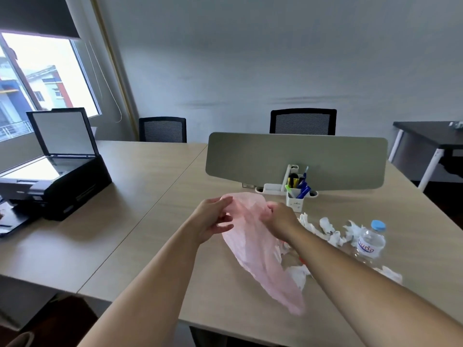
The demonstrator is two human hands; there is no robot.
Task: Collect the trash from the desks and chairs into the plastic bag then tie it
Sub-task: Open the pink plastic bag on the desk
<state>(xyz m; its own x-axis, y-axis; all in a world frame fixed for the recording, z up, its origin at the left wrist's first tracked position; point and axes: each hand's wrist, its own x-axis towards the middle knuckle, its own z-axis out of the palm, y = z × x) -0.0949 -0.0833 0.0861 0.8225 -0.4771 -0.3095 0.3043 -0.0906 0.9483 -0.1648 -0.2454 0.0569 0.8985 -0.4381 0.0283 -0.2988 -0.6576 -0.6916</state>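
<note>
Above the near middle of the pale wooden counter (155, 246), both hands, left hand (213, 219) and right hand (280, 219), grasp the thin translucent pink plastic bag (255, 259) at its top. Crumpled white tissues (333, 234) and a clear plastic water bottle (370, 242) lie just right.

A limp pink plastic bag (253, 246) hangs over the desk (150, 246) beside crumpled tissues (328, 225) and a bottle (370, 242).
</note>
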